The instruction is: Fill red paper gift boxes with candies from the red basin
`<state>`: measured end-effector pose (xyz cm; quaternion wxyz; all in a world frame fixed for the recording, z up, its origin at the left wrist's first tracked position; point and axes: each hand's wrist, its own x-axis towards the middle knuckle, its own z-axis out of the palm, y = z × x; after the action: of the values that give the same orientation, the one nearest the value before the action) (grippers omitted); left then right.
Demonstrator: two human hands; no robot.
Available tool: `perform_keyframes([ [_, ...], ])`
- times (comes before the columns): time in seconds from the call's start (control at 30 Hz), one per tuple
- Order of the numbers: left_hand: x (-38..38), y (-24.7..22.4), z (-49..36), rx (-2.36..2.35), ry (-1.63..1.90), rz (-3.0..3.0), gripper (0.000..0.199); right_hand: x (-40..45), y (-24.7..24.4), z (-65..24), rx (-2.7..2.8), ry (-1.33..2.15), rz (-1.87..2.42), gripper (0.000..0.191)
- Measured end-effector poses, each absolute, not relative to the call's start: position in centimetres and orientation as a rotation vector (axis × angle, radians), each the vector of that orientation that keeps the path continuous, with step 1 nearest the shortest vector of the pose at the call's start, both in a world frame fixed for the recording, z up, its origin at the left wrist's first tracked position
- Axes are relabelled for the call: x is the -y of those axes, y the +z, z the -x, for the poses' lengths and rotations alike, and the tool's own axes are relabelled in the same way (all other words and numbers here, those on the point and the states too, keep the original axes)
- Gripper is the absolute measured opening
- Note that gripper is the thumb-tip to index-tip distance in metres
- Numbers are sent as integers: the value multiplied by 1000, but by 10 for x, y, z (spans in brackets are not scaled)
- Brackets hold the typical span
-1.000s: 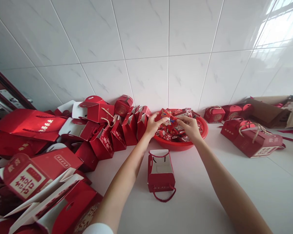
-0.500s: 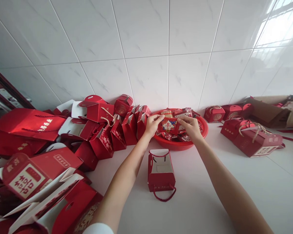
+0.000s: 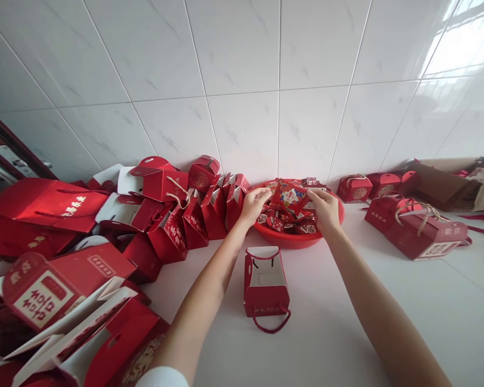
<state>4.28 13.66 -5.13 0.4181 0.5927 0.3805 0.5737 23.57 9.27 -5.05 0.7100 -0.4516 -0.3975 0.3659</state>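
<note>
A red snack packet point(image 3: 291, 195) with a white and blue print is raised over the red plastic basin point(image 3: 294, 241), its face tilted. My right hand point(image 3: 324, 208) pinches it by its right side. Just left of the packet is my left hand point(image 3: 255, 205), thumb and fingers pressed together; what is between them I cannot make out. Small red wrapped packets point(image 3: 284, 221) fill the basin under both hands. Between my forearms stands a dark red gift box point(image 3: 267, 300), open at the top, white inside, with two rope handles.
Several red gift boxes and bags point(image 3: 167, 236) crowd the left side along the wall. More closed red boxes point(image 3: 421, 231) sit at the right, and a cardboard carton point(image 3: 443, 188) stands behind them. A tiled wall point(image 3: 242, 129) bounds the back of the white tabletop point(image 3: 318, 322).
The red packet has shifted slightly right and up and has turned. My right hand moved a little right; a gap has appeared between the left fingertips and the packet.
</note>
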Motion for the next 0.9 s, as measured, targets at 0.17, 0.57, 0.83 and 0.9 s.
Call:
perform_keyframes([
  [0.17, -141, -54, -42, -1075, 1439, -1569, 16, -92, -50, -234, 883, 679, 1052, 22],
  [0.57, -146, -62, -43, -1329, 1302, -1814, 27, -93, -53, -238, 919, 391, 1145, 27],
  [0.83, -144, -61, -52, -1539, 1001, -2059, 27, -73, -40, -226, 1064, 184, 1090, 41],
  [0.9, -142, -59, -54, -1571, 922, -2112, 28, -68, -39, -224, 1103, 189, 1059, 51],
])
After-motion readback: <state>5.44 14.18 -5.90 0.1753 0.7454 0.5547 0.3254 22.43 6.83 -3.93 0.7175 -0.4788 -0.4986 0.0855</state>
